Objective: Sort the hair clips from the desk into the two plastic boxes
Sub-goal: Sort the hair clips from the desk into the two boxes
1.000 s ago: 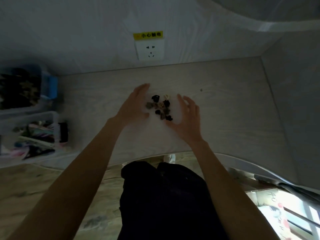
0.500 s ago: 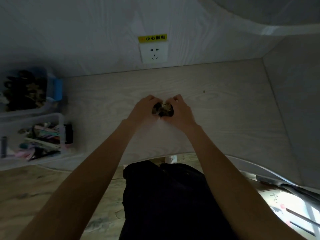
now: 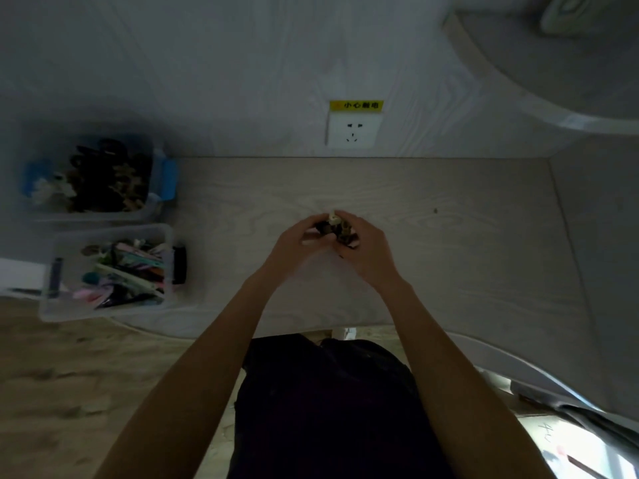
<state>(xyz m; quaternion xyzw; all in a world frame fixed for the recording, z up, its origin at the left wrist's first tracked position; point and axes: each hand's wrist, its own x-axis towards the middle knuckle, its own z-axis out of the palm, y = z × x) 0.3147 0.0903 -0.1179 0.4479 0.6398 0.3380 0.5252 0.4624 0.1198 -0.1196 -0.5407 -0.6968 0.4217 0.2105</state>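
My left hand (image 3: 297, 240) and right hand (image 3: 367, 247) cupped round a knobbly clump of small dark and cream hair clips (image 3: 337, 229), above the pale wood-grain counter (image 3: 449, 257), two clear plastic boxes (image 3: 114, 267) far left

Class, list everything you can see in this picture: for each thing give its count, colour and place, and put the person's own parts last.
hair clips: one small bunch, dark, brown and cream, held between both hands above the desk
far box: one, clear plastic with blue latches, desk's left, holds mostly dark and brown clips
near box: one, clear plastic, desk's left front, holds pastel clips
desk: one, pale wood grain
wall socket: one, white, under a yellow label, behind the desk
left hand: one, grips the bunch
right hand: one, grips the bunch
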